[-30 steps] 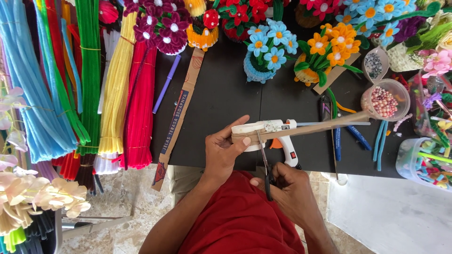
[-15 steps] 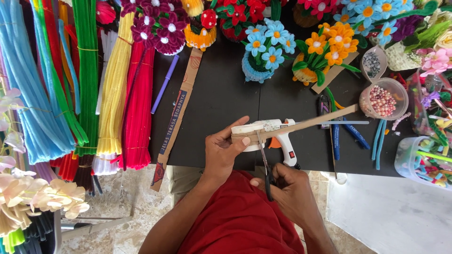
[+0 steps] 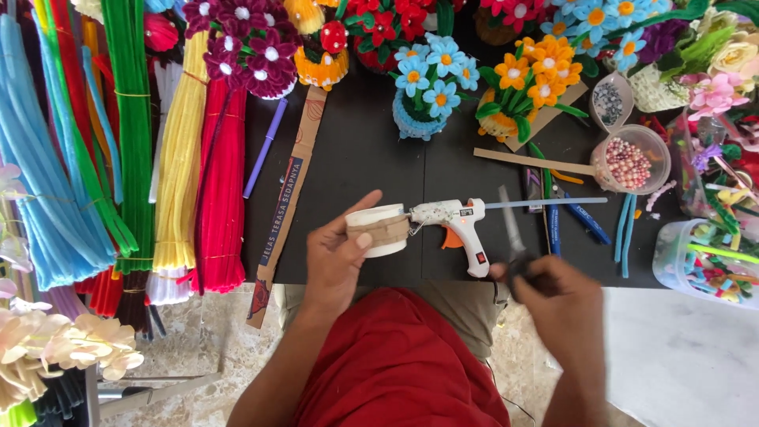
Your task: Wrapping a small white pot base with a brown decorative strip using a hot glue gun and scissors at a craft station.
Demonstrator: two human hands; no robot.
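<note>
Left hand (image 3: pixel 336 257) pinches the small white paper cup with brown band (image 3: pixel 379 231) at the counter's (image 3: pixel 356 166) near edge; right hand (image 3: pixel 565 304) grips blurred scissors (image 3: pixel 512 237); keep the cup steady

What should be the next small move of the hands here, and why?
Probably set the scissors down and take the glue gun. The right hand holds the scissors, blades up, while the left hand holds a white cup wrapped with a brown strip, and the gun lies right beside the cup.

right hand (image 3: pixel 565 304): motion-blurred | scissors (image 3: pixel 512 237): blurred, handles hidden in grip
</note>
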